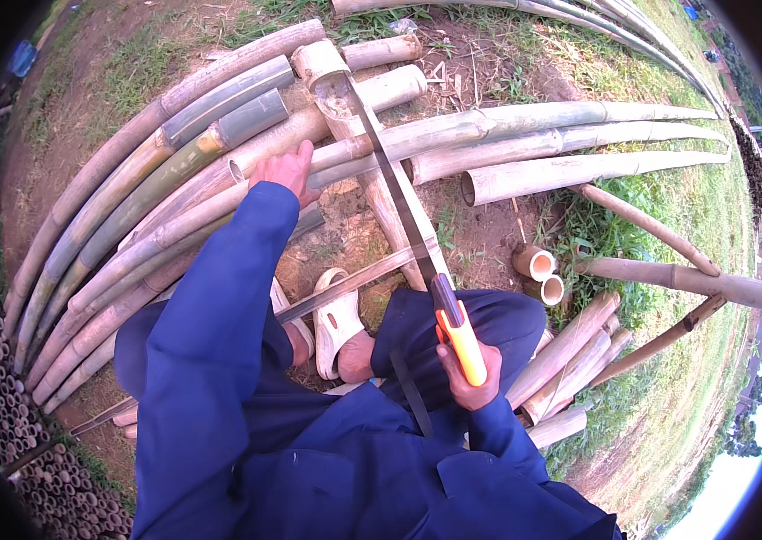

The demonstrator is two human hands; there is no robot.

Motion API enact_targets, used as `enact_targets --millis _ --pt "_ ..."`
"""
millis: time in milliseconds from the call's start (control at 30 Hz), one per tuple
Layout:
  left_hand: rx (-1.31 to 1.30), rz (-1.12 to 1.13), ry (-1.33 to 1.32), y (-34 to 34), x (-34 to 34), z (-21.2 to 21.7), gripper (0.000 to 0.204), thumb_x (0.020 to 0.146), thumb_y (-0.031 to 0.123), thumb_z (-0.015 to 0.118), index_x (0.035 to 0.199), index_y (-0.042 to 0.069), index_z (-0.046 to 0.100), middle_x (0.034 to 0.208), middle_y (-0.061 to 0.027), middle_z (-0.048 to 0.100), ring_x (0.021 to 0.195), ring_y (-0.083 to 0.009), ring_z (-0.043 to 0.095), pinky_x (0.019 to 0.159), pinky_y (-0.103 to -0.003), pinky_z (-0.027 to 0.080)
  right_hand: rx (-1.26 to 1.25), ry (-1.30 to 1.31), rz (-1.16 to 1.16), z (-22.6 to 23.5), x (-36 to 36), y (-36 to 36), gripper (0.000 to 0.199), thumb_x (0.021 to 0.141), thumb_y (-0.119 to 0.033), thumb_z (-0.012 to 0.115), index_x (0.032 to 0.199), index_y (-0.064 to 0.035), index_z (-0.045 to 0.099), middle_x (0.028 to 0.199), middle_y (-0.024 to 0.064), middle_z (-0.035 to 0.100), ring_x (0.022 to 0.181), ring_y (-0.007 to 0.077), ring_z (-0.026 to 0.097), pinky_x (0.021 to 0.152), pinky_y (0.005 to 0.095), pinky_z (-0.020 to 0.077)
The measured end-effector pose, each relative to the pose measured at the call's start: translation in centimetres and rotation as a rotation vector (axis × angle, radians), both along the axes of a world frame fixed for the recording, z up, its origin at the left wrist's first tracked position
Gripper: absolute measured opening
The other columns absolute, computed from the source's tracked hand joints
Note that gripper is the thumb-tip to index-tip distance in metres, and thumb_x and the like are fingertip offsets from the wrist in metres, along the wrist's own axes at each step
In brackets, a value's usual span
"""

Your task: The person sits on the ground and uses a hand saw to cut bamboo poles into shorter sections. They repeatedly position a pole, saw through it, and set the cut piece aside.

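My right hand [471,376] is closed round the orange and yellow handle of a handsaw [408,207]. Its long blade slants up and away, crossing a long bamboo pole [444,131]. At the crossing, the blade appears to touch the pole beside a brownish joint. My left hand [284,171] grips this same pole to the left of the blade, with some fingers hidden behind it. Beneath the pole is a pale wooden support [383,207], its far end a cut bamboo piece [320,63].
Several bamboo poles [120,148] lie to the left, and more poles [570,171] to the right. Two short cut bamboo pieces [538,264] sit beside my right knee, near split lengths [570,355]. A pale clog [336,324] is on my foot. Stacked bamboo [3,360] fills the left edge.
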State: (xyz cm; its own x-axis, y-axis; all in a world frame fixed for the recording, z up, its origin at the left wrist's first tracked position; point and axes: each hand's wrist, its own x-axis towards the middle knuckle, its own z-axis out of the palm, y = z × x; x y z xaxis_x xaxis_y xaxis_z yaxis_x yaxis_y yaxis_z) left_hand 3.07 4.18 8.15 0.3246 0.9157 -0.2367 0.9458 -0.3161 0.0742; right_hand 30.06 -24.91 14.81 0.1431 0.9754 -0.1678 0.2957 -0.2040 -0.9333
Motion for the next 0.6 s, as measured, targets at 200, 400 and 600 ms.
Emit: enact_targets --millis 200,400,600 --pt "0.023 -0.048 -0.028 1.1 1.0 0.8 0.062 0.076 0.038 0.086 0.114 0.008 0.047 0.103 -0.0190 0.073 0.097 -0.0400 0.072 0.083 -0.050 0.058 0.277 0.132 -0.065 -2.6 -3.4 14.4 0.014 0.094 -0.009 0.073 0.095 0.0042 0.070 0.070 0.0026 0.064 0.066 0.0068 0.055 0.061 0.0293 0.0479" --pt "0.009 -0.024 -0.021 0.5 0.1 0.5 0.062 0.076 0.038 0.086 0.114 0.008 0.047 0.102 -0.0191 0.073 0.096 -0.0401 0.072 0.083 -0.050 0.057 0.111 -0.035 -0.008 -0.3 -0.2 -0.6 0.027 0.091 -0.002 0.073 0.118 0.0028 0.071 0.083 0.0109 0.074 0.077 0.0107 0.069 0.071 0.0287 0.0544" --pt "-0.021 0.012 -0.046 0.5 1.1 1.1 0.063 0.077 0.040 0.085 0.116 0.008 0.048 0.107 -0.0191 0.072 0.099 -0.0401 0.071 0.085 -0.050 0.056 0.138 0.071 -0.039 -3.4 -1.7 8.9 0.013 0.092 -0.009 0.074 0.090 0.0029 0.069 0.067 0.0052 0.062 0.061 0.0084 0.055 0.057 0.0307 0.0463"
